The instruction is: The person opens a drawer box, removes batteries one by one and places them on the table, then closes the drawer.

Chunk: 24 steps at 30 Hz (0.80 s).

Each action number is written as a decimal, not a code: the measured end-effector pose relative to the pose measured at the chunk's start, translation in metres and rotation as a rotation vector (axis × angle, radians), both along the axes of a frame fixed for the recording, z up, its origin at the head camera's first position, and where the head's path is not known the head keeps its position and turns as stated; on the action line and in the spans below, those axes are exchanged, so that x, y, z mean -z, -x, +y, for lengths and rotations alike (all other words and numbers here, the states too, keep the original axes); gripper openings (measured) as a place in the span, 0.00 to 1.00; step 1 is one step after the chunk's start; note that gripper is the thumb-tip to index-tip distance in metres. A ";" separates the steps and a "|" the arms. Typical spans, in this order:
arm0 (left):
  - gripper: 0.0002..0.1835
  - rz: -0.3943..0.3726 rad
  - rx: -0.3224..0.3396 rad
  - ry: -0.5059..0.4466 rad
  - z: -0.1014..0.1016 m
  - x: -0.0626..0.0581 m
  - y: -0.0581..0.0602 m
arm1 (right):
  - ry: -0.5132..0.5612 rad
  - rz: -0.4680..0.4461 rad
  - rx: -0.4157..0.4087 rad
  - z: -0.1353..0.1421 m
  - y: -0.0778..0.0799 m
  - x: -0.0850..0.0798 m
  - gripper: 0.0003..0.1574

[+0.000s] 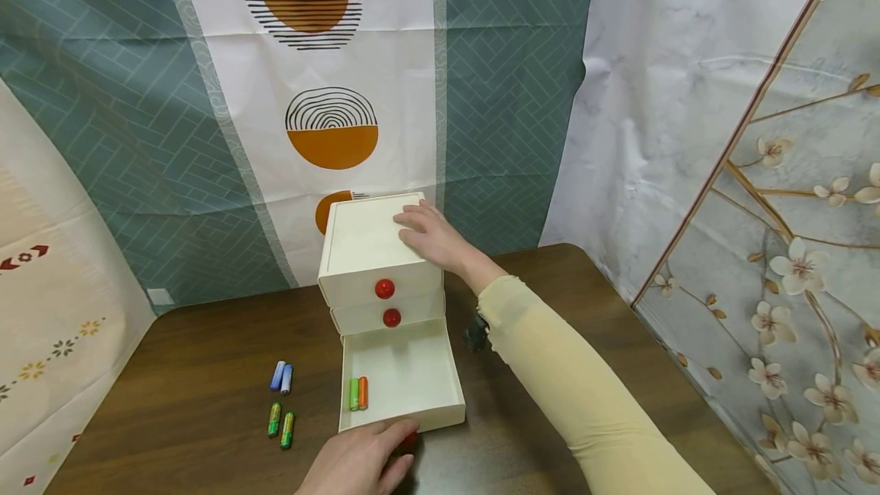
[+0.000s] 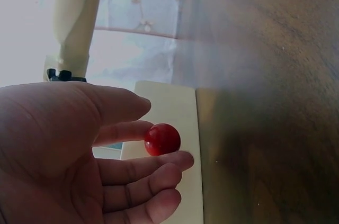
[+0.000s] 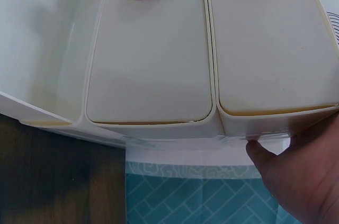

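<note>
A white cabinet of three drawers stands on the table, its bottom drawer pulled out. My left hand is at the front of that drawer. In the left wrist view its index and middle fingers lie either side of the red knob, with the thumb apart from it. My right hand rests on the cabinet's top at the right edge; its thumb shows against the side in the right wrist view. Inside the drawer, a green battery and an orange battery lie side by side.
Left of the drawer, two blue batteries and two green-and-yellow batteries lie on the brown table. The upper two drawers, with red knobs, are closed. Patterned curtains hang behind the table.
</note>
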State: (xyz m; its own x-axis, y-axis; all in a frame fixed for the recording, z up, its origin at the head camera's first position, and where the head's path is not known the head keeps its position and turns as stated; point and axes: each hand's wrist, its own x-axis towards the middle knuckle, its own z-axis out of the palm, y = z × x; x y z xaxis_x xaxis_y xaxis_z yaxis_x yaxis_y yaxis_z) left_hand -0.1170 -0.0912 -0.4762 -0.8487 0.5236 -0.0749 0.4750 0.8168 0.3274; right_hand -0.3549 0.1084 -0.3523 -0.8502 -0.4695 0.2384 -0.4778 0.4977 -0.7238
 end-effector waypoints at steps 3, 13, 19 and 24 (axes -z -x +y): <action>0.21 0.004 0.009 -0.017 -0.001 0.000 -0.001 | 0.000 0.000 -0.003 0.000 0.000 0.000 0.33; 0.22 -0.107 -0.029 -0.099 -0.005 -0.011 -0.003 | -0.010 -0.002 -0.001 0.000 0.002 0.001 0.33; 0.22 -0.107 -0.023 -0.140 -0.007 -0.020 -0.004 | -0.012 0.002 0.002 0.000 0.002 0.000 0.33; 0.19 -0.038 -0.028 -0.144 -0.011 -0.027 -0.007 | -0.016 0.009 -0.001 0.000 0.003 0.002 0.33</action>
State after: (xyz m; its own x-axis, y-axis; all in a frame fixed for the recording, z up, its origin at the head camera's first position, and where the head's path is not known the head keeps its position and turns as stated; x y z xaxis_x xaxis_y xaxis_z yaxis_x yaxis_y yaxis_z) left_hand -0.1102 -0.1022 -0.4491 -0.8609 0.5076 -0.0331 0.4378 0.7725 0.4600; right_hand -0.3583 0.1080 -0.3542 -0.8476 -0.4739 0.2388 -0.4848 0.5087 -0.7115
